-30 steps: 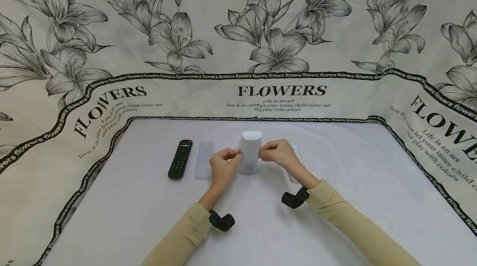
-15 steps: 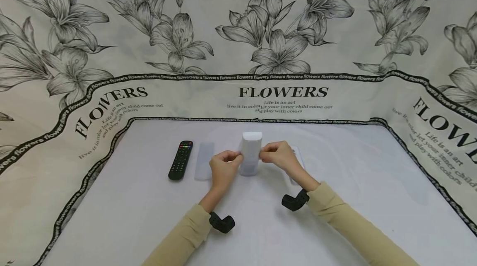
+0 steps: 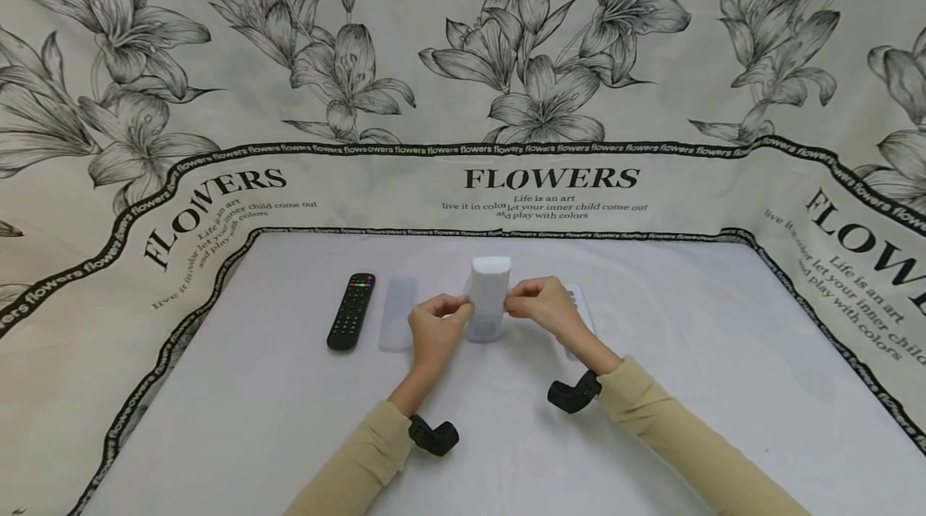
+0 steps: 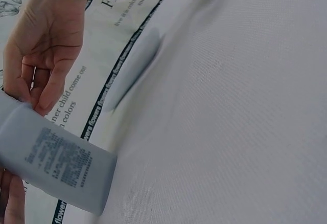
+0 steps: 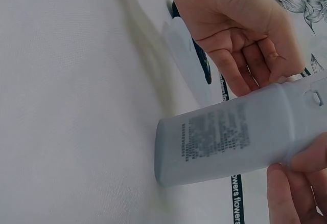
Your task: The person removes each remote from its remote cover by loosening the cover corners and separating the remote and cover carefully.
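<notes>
A white slab shaped like a remote control stands upright on the table, its lower part inside a frosted sleeve. Blurred lines of print show through the frosted wall in both wrist views. My left hand pinches the sleeve near its rim from the left, thumb and fingers bent. From the opposite side, my right hand pinches the rim in the same way. The right wrist view shows a small cut-out in the white slab above the rim. Its far face is hidden.
A black remote control lies at the left, beside a flat frosted sleeve partly behind my left hand. Behind my right wrist lies a white remote with buttons, partly covered. A printed floral cloth hangs behind the white table.
Both hands keep their hold on the sleeve and hardly move. The whole view shifts slightly; the objects on the table stay put.
</notes>
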Tool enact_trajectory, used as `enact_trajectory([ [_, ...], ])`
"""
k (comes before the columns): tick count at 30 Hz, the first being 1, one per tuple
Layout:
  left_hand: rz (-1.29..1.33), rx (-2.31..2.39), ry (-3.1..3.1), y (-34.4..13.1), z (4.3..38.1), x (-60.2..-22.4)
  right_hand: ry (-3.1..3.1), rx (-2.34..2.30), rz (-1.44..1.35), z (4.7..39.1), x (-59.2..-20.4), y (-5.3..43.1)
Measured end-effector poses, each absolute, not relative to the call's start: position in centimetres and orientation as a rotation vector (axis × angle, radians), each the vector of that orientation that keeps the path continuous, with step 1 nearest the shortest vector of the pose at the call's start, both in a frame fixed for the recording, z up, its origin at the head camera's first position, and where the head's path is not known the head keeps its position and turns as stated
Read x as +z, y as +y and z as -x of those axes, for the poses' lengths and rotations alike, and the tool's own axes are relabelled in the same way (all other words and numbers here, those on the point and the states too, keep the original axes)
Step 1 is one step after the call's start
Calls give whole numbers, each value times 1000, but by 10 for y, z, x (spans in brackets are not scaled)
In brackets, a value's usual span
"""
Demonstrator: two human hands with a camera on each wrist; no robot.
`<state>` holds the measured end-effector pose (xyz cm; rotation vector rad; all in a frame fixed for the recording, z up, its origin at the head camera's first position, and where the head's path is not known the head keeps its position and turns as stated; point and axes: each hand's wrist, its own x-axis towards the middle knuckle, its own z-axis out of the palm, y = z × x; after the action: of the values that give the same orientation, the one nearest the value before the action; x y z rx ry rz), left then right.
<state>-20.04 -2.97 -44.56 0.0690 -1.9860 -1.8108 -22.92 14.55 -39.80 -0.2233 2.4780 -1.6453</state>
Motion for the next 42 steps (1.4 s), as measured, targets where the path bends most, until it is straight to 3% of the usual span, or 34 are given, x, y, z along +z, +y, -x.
enact_trajectory([
  [42,-73,-1790,-2006,-31,208,-460,2507,-1677,151,232,-413,143],
])
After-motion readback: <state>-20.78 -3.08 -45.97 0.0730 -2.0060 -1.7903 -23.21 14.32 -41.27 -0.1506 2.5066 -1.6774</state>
